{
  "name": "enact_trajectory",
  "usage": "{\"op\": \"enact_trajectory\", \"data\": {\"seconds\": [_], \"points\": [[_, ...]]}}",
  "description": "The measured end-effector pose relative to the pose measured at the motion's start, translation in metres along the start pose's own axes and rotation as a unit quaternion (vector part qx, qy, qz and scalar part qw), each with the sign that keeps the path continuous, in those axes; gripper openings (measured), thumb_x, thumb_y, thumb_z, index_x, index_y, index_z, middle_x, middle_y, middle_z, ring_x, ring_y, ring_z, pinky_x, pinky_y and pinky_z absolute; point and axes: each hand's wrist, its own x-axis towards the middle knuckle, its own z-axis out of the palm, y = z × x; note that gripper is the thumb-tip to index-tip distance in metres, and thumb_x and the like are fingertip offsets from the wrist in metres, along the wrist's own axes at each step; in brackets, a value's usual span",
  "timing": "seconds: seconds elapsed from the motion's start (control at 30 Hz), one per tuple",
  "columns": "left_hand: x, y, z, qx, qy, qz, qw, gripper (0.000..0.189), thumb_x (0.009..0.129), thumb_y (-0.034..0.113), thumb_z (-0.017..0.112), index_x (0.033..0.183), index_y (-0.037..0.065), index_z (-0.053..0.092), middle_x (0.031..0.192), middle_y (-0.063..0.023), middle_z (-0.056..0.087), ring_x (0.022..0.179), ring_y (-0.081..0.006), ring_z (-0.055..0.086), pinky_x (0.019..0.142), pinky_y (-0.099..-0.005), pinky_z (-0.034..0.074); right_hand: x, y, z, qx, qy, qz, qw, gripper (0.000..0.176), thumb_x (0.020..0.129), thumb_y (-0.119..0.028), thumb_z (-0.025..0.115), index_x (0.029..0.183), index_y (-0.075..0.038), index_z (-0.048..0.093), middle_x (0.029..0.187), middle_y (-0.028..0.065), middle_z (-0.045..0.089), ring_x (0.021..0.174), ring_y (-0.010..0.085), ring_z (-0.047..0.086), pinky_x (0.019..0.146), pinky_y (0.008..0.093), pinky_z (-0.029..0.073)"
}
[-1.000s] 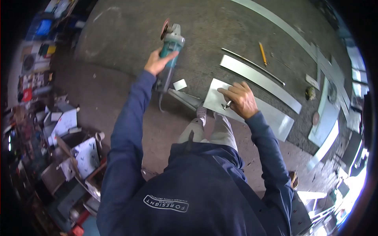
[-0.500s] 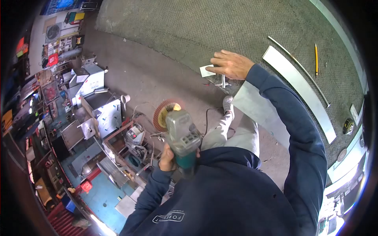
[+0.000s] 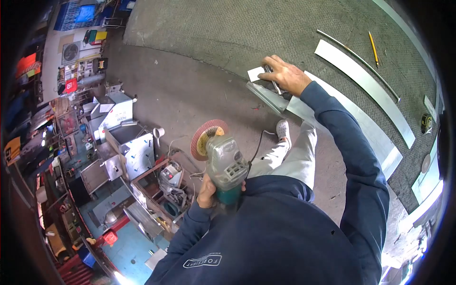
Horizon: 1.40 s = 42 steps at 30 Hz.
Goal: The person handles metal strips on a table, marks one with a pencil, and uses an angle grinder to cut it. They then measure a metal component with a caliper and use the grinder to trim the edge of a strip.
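Note:
My left hand [image 3: 206, 191] grips a teal-and-grey angle grinder [image 3: 227, 166] upright before my body. Its reddish-brown sanding disc [image 3: 202, 141] faces away to the left. At the bench edge, my right hand [image 3: 287, 77] has its fingers curled round a silver metal clamp [image 3: 274, 84], partly hidden under them. A small white square piece [image 3: 255, 74] pokes out beside its fingertips. Just below hangs a shiny sheet-like piece [image 3: 268, 98] at the edge. A pale metal sheet [image 3: 375, 135] runs from near the right wrist along the bench, partly beneath the sleeve.
On the textured bench mat [image 3: 228, 33] lie a curved metal strip [image 3: 363, 88], a thin rod [image 3: 361, 61], a yellow pencil [image 3: 374, 49] and a tape measure [image 3: 426, 123]. A dark cord [image 3: 256, 145] trails near my shoe [image 3: 283, 130]. Cluttered shelves and metal boxes [image 3: 137, 154] stand left.
My right hand and the clamp have shifted closer to the metal sheet, and the clamp is tilted now. The white square moved along. My view has shifted; the grinder stays in my left hand.

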Motion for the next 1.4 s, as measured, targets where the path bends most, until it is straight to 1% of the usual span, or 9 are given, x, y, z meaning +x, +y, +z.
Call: {"op": "enact_trajectory", "data": {"seconds": [0.1, 0.23, 0.33, 0.53, 0.77, 0.9, 1.0, 1.23, 1.4], "points": [[-0.010, -0.003, 0.004, 0.006, 0.003, 0.007, 1.000, 0.103, 0.078, 0.069, 0.067, 0.135, -0.012, 0.040, 0.110, -0.0248, 0.063, 0.089, -0.0278, 0.068, 0.078, -0.0384, 0.057, -0.005, 0.001, 0.004, 0.030, -0.061, -0.032, 0.997, 0.031, 0.085, -0.008, 0.059, 0.114, -0.013, 0.067, 0.105, 0.0079, 0.057, 0.105, 0.0225, 0.057, 0.090, 0.0328, 0.055], [-0.022, -0.014, 0.006, -0.011, 0.022, -0.012, 1.000, 0.103, 0.077, 0.072, 0.066, 0.134, -0.009, 0.041, 0.110, -0.0224, 0.063, 0.087, -0.0270, 0.068, 0.076, -0.0389, 0.058, -0.003, 0.006, 0.017, 0.012, -0.001, -0.124, 0.992, 0.031, 0.091, -0.040, 0.061, 0.089, -0.009, 0.063, 0.085, 0.0036, 0.058, 0.086, 0.0207, 0.062, 0.076, 0.0329, 0.055], [-0.022, -0.015, -0.003, -0.007, 0.010, -0.076, 0.997, 0.103, 0.077, 0.075, 0.062, 0.133, -0.008, 0.043, 0.110, -0.0217, 0.064, 0.086, -0.0272, 0.068, 0.074, -0.0389, 0.058, -0.003, 0.009, 0.013, 0.002, -0.052, -0.138, 0.989, 0.030, 0.087, -0.037, 0.064, 0.081, -0.008, 0.060, 0.082, 0.0050, 0.055, 0.085, 0.0220, 0.061, 0.073, 0.0349, 0.054], [0.030, 0.033, -0.036, 0.375, -0.088, -0.053, 0.921, 0.086, 0.086, 0.074, 0.051, 0.121, -0.004, 0.058, 0.103, -0.0102, 0.068, 0.095, -0.0168, 0.063, 0.082, -0.0316, 0.050, 0.011, 0.012, 0.004, -0.046, -0.067, -0.118, 0.990, 0.042, 0.090, -0.039, 0.062, 0.063, -0.008, 0.063, 0.071, 0.0053, 0.060, 0.080, 0.0214, 0.064, 0.067, 0.0343, 0.057], [0.061, 0.052, -0.054, 0.483, -0.130, -0.057, 0.864, 0.071, 0.088, 0.062, 0.059, 0.119, -0.003, 0.059, 0.100, -0.0110, 0.069, 0.091, -0.0162, 0.063, 0.081, -0.0329, 0.050, 0.025, 0.009, -0.016, -0.132, -0.202, -0.028, 0.970, 0.011, 0.078, -0.019, 0.070, 0.072, -0.010, 0.068, 0.070, 0.0060, 0.066, 0.078, 0.0246, 0.070, 0.065, 0.0367, 0.056], [0.059, 0.039, -0.060, 0.430, -0.132, -0.043, 0.892, 0.068, 0.090, 0.059, 0.059, 0.120, -0.003, 0.059, 0.103, -0.0113, 0.068, 0.095, -0.0168, 0.062, 0.084, -0.0337, 0.049, 0.025, 0.021, -0.029, -0.041, -0.246, 0.025, 0.968, 0.030, 0.072, -0.019, 0.072, 0.096, -0.002, 0.063, 0.094, 0.0137, 0.064, 0.090, 0.0303, 0.067, 0.072, 0.0401, 0.056], [0.060, 0.038, -0.052, 0.440, -0.091, -0.031, 0.893, 0.089, 0.083, 0.079, 0.048, 0.111, -0.004, 0.062, 0.096, -0.0095, 0.068, 0.089, -0.0152, 0.062, 0.079, -0.0313, 0.050, 0.018, 0.019, -0.041, 0.024, -0.284, 0.071, 0.956, 0.051, 0.072, -0.023, 0.073, 0.115, -0.001, 0.055, 0.119, 0.0182, 0.054, 0.104, 0.0339, 0.061, 0.082, 0.0426, 0.054], [0.058, 0.052, -0.055, 0.435, -0.076, -0.047, 0.896, 0.079, 0.089, 0.069, 0.051, 0.118, -0.004, 0.060, 0.101, -0.0099, 0.068, 0.094, -0.0166, 0.062, 0.083, -0.0322, 0.050, -0.012, 0.016, -0.013, -0.047, 0.047, 0.054, 0.996, 0.038, 0.088, -0.035, 0.067, 0.116, -0.009, 0.062, 0.119, 0.0148, 0.050, 0.108, 0.0275, 0.053, 0.089, 0.0391, 0.047], [0.062, 0.074, -0.053, 0.428, -0.069, -0.072, 0.898, 0.078, 0.090, 0.068, 0.053, 0.120, -0.004, 0.060, 0.105, -0.0107, 0.067, 0.097, -0.0157, 0.061, 0.085, -0.0314, 0.049, -0.030, -0.018, -0.019, 0.037, 0.031, 0.221, 0.974, 0.045, 0.084, -0.038, 0.071, 0.122, -0.014, 0.065, 0.126, 0.0133, 0.048, 0.111, 0.0288, 0.051, 0.092, 0.0397, 0.047]]}}
